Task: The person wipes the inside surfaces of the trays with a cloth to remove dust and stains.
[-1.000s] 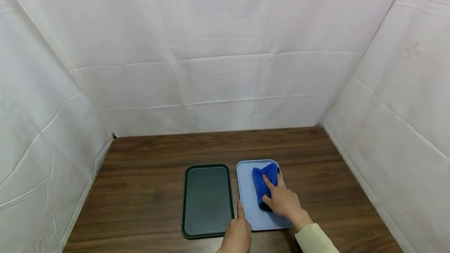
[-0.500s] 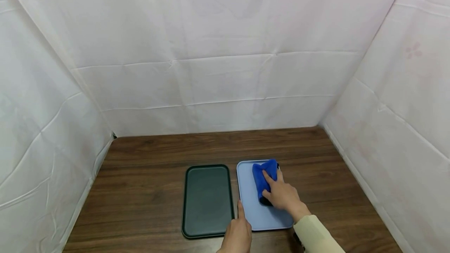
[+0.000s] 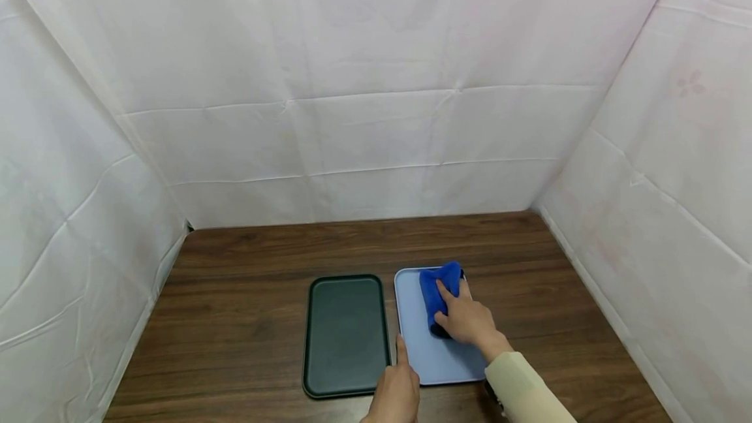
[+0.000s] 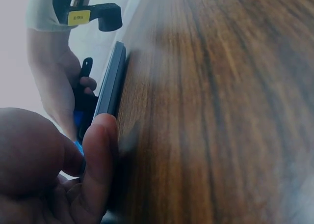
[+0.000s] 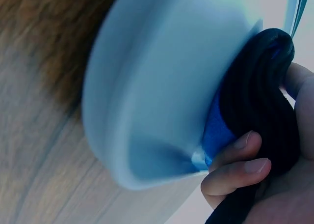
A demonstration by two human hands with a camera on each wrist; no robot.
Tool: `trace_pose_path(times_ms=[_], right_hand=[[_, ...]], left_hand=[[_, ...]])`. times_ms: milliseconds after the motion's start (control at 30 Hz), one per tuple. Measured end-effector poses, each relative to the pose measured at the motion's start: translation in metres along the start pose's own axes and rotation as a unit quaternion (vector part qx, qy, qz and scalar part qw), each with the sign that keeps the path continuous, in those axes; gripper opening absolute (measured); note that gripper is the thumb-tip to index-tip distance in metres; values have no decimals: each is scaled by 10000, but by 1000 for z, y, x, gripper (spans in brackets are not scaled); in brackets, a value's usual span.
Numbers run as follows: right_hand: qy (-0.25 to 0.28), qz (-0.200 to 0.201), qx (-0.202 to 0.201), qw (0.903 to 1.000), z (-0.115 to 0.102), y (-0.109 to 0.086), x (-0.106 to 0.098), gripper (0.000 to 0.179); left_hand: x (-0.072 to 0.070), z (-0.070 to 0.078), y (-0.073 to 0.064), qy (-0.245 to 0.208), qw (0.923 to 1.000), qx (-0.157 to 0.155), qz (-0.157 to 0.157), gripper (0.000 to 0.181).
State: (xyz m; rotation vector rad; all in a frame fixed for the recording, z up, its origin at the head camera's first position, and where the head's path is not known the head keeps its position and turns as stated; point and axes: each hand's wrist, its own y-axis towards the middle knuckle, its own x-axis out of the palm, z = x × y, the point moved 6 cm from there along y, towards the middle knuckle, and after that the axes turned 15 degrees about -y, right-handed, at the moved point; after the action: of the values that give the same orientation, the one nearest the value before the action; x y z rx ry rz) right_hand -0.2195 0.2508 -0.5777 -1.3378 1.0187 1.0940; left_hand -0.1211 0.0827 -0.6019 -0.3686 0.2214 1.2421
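My right hand [image 3: 467, 322] grips a blue cloth [image 3: 431, 290] with dark edging, its middle and upper part spread over the far right of a light blue tray [image 3: 420, 344]. In the right wrist view, two fingertips [image 5: 245, 157] curl round the bunched dark edge of the cloth, close to the tray wall. At the tray's near left corner my left hand [image 3: 395, 393] holds the rim, index finger stretched along its left side. The left wrist view shows a finger and thumb at the tray's edge [image 4: 112, 79], low over the wood.
A dark green tray [image 3: 346, 335] lies just left of the light blue one, its right edge close to my left hand. Both are on a dark brown wooden table [image 3: 235, 299]. White fabric walls [image 3: 376, 136] stand behind and at both sides.
My right hand has slid the cloth away from me and slightly left, so its top now reaches past the tray's far rim. The left hand and both trays stay put.
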Motion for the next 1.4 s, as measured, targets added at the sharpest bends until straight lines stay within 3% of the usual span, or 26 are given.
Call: trace_pose_path(times_ms=[667,1067,1400], right_hand=[[151,42,-32,9999,-13,-3,2,75],[321,131,-181,9992,-30,4,0,75],[309,84,-251,9992,-39,8,2,75]], left_hand=[[1,0,1,-180,9992,-162,-315,75],[3,0,2,302,9982,-138,-492,78],[1,-2,3,94,9994,-226,-245,70]])
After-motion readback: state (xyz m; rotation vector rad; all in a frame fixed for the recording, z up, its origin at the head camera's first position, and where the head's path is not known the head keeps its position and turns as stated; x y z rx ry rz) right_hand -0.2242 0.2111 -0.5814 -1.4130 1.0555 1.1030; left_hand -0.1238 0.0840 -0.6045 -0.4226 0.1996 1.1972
